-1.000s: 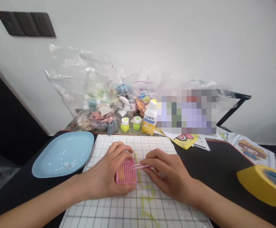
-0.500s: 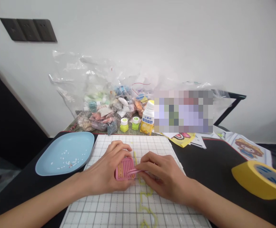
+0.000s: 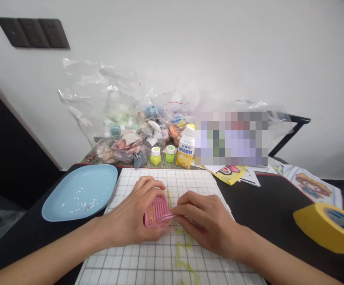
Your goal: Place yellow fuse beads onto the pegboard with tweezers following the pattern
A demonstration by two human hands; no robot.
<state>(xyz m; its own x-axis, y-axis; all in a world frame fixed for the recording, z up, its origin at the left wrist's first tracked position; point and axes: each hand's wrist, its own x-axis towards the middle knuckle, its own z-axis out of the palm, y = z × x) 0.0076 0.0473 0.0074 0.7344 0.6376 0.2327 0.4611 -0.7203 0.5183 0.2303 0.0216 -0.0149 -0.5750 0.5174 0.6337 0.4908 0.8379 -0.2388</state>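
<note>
My left hand [image 3: 142,211] is closed around the edges of a small pink ridged tray [image 3: 159,211], tilted up over the white gridded board [image 3: 130,257]. Yellowish bits lie in some of the tray's grooves, mostly on its left side. In my right hand [image 3: 203,219] are slim pink tweezers [image 3: 167,217], pinched between thumb and fingers, with their tips over the tray's lower part. Yellow-green marks or strips [image 3: 185,264] run down the board below my hands; their kind is unclear.
A blue plate [image 3: 55,198] with scattered white bits stands at left. Behind the board are two small jars of green beads [image 3: 170,155], a yogurt bottle [image 3: 186,146] and clear bags of coloured packets [image 3: 127,144]. Yellow tape [image 3: 314,225] and printed paper [image 3: 311,184] lie right.
The view has shifted slightly. My left hand still holds the tray and my right hand the tweezers, their tips still over its lower part.
</note>
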